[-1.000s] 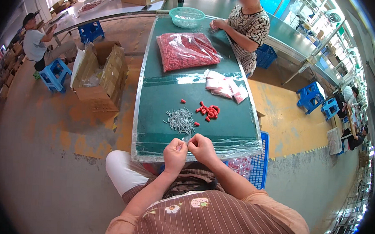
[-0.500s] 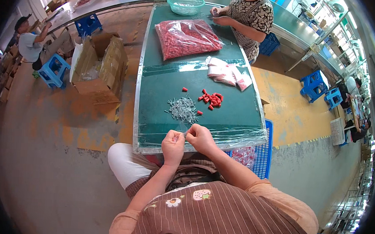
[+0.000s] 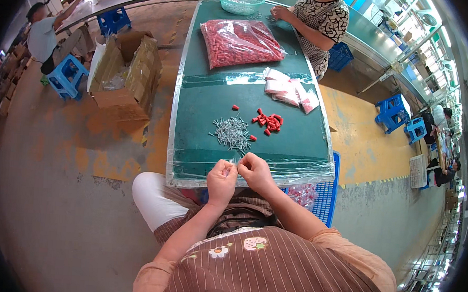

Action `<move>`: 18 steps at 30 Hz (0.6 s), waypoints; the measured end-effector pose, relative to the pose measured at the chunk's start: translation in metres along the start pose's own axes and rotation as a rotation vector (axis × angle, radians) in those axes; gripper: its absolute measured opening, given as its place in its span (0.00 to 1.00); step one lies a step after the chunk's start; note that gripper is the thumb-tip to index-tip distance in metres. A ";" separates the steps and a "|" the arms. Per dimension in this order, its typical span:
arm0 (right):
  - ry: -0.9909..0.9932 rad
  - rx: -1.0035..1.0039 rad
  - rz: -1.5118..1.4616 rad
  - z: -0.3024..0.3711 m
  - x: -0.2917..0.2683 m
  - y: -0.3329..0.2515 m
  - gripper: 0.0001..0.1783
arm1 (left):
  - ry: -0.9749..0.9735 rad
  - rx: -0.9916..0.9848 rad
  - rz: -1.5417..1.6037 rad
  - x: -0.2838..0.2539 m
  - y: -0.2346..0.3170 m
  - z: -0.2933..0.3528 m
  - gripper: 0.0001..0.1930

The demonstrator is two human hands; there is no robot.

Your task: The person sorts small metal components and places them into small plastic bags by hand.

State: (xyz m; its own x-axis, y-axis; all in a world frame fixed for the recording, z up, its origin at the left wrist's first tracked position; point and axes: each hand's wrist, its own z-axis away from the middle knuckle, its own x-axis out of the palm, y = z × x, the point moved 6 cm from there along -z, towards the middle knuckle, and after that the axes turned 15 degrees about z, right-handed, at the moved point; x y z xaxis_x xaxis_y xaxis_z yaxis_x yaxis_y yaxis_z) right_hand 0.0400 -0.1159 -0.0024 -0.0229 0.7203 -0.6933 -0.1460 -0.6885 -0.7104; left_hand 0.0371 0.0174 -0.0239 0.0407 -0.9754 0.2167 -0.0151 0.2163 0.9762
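At the near edge of the green-topped table [image 3: 199, 104], my left hand [image 3: 222, 180] and my right hand [image 3: 255, 172] meet with their fingers pinched. Between their fingertips is a small clear plastic bag [image 3: 235, 158]; its contents are mostly hidden by the fingers. Just beyond lies a loose heap of thin grey screws [image 3: 231, 133]. To its right is a smaller group of red plastic caps [image 3: 269, 121], with a few strays around the screws. Farther back sit a pile of small flat plastic bags [image 3: 291, 90] and a large clear sack of red caps [image 3: 241, 45].
A green basket [image 3: 240, 2] stands at the table's far end, near a co-worker [image 3: 314, 22]. Below the right edge is a blue crate [image 3: 325, 202] with bagged pieces. An open cardboard box [image 3: 125, 80] and a blue stool [image 3: 67, 76] stand on the left floor.
My hands stay together on the small bag and have shifted slightly right in the picture. The tabletop also appears slightly shifted. The co-worker's hands have moved, and a person at far left has reached forward.
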 end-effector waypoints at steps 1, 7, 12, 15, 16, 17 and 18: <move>-0.003 0.006 0.003 0.002 0.000 -0.001 0.10 | 0.000 -0.007 0.002 0.001 0.002 0.002 0.06; 0.042 0.004 0.030 0.008 -0.003 -0.012 0.10 | 0.074 0.068 0.017 -0.001 0.013 0.007 0.07; 0.016 0.057 0.023 0.009 0.004 -0.011 0.10 | 0.098 0.073 -0.065 -0.009 0.008 0.009 0.07; 0.034 -0.012 0.039 0.005 0.006 -0.014 0.10 | 0.100 0.004 0.127 -0.013 -0.005 0.006 0.07; 0.035 -0.011 0.040 0.004 0.006 -0.009 0.10 | 0.087 -0.111 0.238 -0.011 -0.010 0.008 0.07; -0.007 0.018 -0.073 0.003 0.008 -0.003 0.10 | 0.074 -0.226 0.348 -0.008 -0.014 0.009 0.06; -0.049 0.047 -0.186 0.002 0.010 0.002 0.10 | 0.073 -0.227 0.350 -0.006 -0.011 0.009 0.06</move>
State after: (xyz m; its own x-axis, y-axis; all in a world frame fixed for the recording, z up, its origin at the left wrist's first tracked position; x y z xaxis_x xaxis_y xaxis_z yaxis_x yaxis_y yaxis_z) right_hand 0.0374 -0.1101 -0.0108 -0.0389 0.8387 -0.5432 -0.1985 -0.5393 -0.8184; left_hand 0.0284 0.0201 -0.0361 0.1427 -0.8377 0.5271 0.1792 0.5456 0.8186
